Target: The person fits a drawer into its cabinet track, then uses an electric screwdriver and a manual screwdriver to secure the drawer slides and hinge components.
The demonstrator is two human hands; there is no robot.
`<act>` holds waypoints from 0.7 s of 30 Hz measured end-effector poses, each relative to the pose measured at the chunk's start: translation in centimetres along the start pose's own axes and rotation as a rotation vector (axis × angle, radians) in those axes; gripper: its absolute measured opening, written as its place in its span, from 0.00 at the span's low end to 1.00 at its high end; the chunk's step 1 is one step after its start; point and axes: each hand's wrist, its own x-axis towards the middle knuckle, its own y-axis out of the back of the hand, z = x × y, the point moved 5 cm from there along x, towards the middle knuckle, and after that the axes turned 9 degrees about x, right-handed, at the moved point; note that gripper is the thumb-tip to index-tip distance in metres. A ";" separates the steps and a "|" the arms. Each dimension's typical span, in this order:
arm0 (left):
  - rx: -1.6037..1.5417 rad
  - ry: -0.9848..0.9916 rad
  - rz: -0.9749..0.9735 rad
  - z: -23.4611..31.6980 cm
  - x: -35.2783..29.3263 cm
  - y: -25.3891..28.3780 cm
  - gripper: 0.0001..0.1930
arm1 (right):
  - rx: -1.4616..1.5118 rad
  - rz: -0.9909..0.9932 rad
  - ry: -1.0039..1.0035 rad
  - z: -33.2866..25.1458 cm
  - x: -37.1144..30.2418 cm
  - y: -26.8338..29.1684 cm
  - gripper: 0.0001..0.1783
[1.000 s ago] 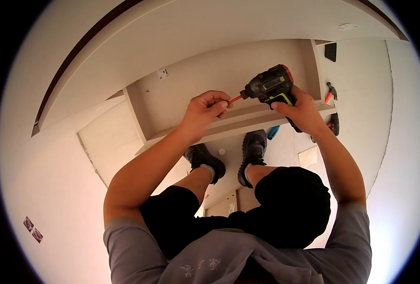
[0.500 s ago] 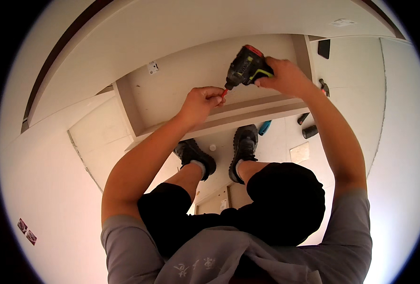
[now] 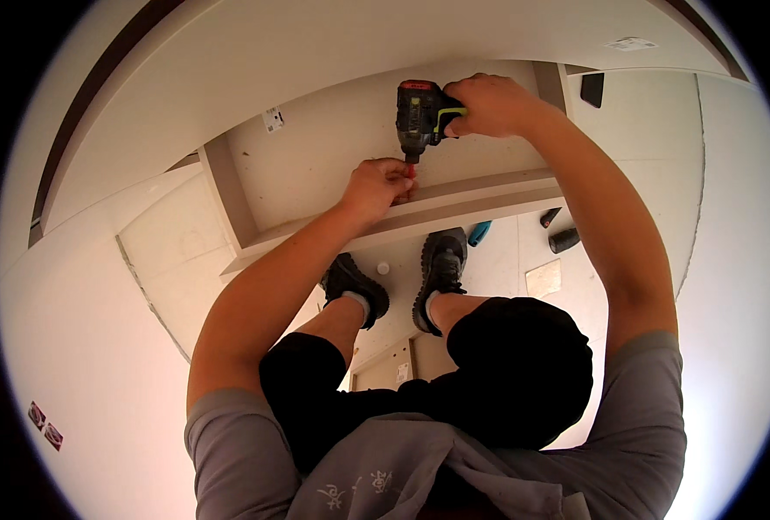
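Note:
My right hand (image 3: 496, 106) is wrapped round the handle of a black and green cordless drill (image 3: 415, 120) with a red end. The drill stands nearly upright in the view, its nose pointing toward me. At its tip is a slim red bit (image 3: 411, 171), pinched by the fingers of my left hand (image 3: 375, 187). Both hands are over a shallow beige drawer-like box (image 3: 489, 185), and the bit is near the inner side of its near wall. The very end of the bit is hidden by my left fingers.
A large pale panel (image 3: 385, 30) arches over the box's far side. On the floor to the right lie a blue-handled tool (image 3: 479, 232), a black cylindrical object (image 3: 564, 240) and a beige square piece (image 3: 544, 278). My shoes (image 3: 442, 269) stand close to the box's near edge.
My right hand has moved up and left, swinging the drill from a slant to nearly upright. My left hand stays at the red bit, almost in place.

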 end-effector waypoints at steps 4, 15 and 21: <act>-0.071 0.010 -0.006 0.3 -0.6 0.1 0.09 | -0.013 -0.026 -0.001 -0.2 0.9 -0.2 0.23; -0.072 -0.057 0.046 -0.4 -0.1 -0.7 0.07 | -0.044 -0.106 -0.001 -1.6 1.9 1.1 0.23; -0.055 -0.037 0.066 -0.3 -0.4 -0.6 0.07 | 0.005 -0.147 -0.017 -1.6 2.3 0.9 0.24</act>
